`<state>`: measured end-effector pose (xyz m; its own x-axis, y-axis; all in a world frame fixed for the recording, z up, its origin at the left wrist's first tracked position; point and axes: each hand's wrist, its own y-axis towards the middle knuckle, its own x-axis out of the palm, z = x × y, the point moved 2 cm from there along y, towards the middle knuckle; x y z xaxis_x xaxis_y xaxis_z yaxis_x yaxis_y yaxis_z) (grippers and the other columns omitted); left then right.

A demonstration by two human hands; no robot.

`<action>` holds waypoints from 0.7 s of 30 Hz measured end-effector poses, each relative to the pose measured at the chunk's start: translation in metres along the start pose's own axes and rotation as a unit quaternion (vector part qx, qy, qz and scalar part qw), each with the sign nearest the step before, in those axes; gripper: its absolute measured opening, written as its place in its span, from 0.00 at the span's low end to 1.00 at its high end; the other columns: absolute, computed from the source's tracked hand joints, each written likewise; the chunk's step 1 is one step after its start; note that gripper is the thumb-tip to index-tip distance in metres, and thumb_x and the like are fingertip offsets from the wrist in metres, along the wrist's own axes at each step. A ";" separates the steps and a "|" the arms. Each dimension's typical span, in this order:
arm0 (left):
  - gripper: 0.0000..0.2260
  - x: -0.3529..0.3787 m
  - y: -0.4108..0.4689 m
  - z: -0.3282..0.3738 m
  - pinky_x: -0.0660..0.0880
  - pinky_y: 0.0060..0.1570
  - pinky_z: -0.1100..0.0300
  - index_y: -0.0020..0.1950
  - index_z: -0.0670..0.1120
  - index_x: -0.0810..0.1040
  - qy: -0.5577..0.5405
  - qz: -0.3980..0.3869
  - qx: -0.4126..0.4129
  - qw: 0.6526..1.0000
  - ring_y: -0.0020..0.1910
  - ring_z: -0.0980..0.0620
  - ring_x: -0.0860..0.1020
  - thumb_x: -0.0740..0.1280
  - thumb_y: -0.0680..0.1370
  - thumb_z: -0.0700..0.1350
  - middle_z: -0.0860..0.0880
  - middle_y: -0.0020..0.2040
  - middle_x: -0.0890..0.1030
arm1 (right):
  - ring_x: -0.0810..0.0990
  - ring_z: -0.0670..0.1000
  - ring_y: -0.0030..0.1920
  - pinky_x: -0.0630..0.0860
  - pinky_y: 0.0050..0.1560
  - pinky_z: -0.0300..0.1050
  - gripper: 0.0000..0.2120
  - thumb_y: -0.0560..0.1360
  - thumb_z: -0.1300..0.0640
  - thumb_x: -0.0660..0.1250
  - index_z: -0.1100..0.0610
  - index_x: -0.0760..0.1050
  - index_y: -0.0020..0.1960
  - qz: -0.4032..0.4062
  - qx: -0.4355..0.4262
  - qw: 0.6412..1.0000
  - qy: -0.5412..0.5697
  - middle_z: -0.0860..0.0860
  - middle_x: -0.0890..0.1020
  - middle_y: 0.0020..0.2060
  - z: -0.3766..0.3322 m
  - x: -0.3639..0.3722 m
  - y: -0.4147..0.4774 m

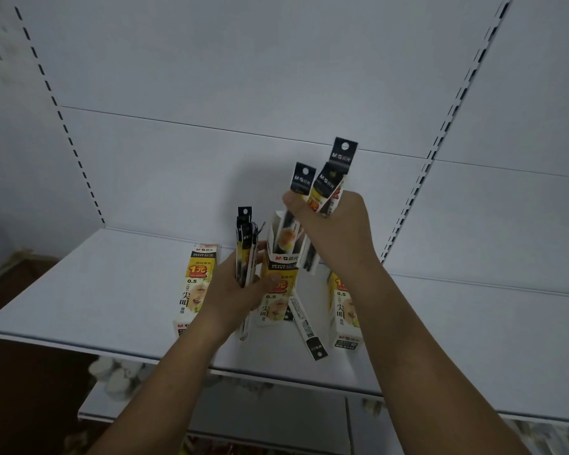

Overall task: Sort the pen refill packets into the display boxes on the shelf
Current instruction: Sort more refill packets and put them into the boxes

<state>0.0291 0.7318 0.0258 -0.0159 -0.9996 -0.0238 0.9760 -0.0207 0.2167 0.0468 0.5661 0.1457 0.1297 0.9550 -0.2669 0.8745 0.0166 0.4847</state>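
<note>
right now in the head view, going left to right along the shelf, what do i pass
left display box → left hand gripping packets → middle display box → loose packet on the shelf → right display box

Dim, flat, cool blue-grey cast all over. Light looks to come from the front right: a broad soft shadow of the right hand (335,231) and its packets (322,182) falls leftward on the back panel (211,152). Dark under the shelf (79,290), and the bottom left corner is near black. Centre is fairly sharp, box (197,284) print reads. Packets in the left hand (240,290) are slightly smeared. Stuff below the shelf is blurred, can't tell what. Strong wide-angle warp: slotted uprights (442,133) lean inward, shelf edge bows. Edges soft, dark areas muddy.
</note>
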 end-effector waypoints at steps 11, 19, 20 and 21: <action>0.17 -0.004 0.000 -0.003 0.75 0.32 0.60 0.65 0.55 0.80 -0.002 0.001 -0.019 1.000 0.33 0.59 0.82 0.75 0.78 0.42 0.48 0.51 0.88 | 0.86 0.46 0.39 0.78 0.39 0.35 0.09 0.70 0.54 0.82 0.55 0.85 0.45 -0.136 0.023 0.990 -0.022 0.47 0.87 0.37 0.008 -0.018 0.001; 0.17 -0.002 0.000 -0.001 0.74 0.31 0.59 0.66 0.49 0.80 -0.009 0.001 -0.019 1.000 0.31 0.59 0.80 0.74 0.79 0.39 0.52 0.42 0.87 | 0.80 0.49 0.32 0.75 0.36 0.40 0.16 0.73 0.50 0.79 0.63 0.84 0.43 -0.058 0.025 0.998 -0.019 0.58 0.84 0.34 0.013 -0.023 0.009; 0.17 -0.001 0.000 -0.001 0.74 0.31 0.59 0.67 0.49 0.80 -0.011 0.000 -0.017 1.000 0.31 0.59 0.80 0.74 0.79 0.39 0.51 0.43 0.87 | 0.79 0.46 0.30 0.74 0.34 0.36 0.15 0.73 0.51 0.80 0.63 0.84 0.43 -0.079 0.018 0.996 -0.033 0.56 0.84 0.33 0.010 -0.018 0.009; 0.18 -0.001 0.001 -0.001 0.74 0.31 0.59 0.67 0.49 0.80 -0.010 0.000 -0.016 1.000 0.30 0.59 0.79 0.74 0.78 0.39 0.51 0.42 0.87 | 0.78 0.44 0.29 0.71 0.33 0.33 0.14 0.74 0.51 0.79 0.62 0.84 0.42 -0.107 0.014 0.993 -0.047 0.53 0.83 0.31 0.008 -0.014 0.009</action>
<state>0.0301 0.7323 0.0254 -0.0203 -0.9998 -0.0039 0.9824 -0.0207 0.1857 0.0568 0.5507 0.1473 -0.0181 0.8986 -0.4385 0.8996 0.2060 0.3851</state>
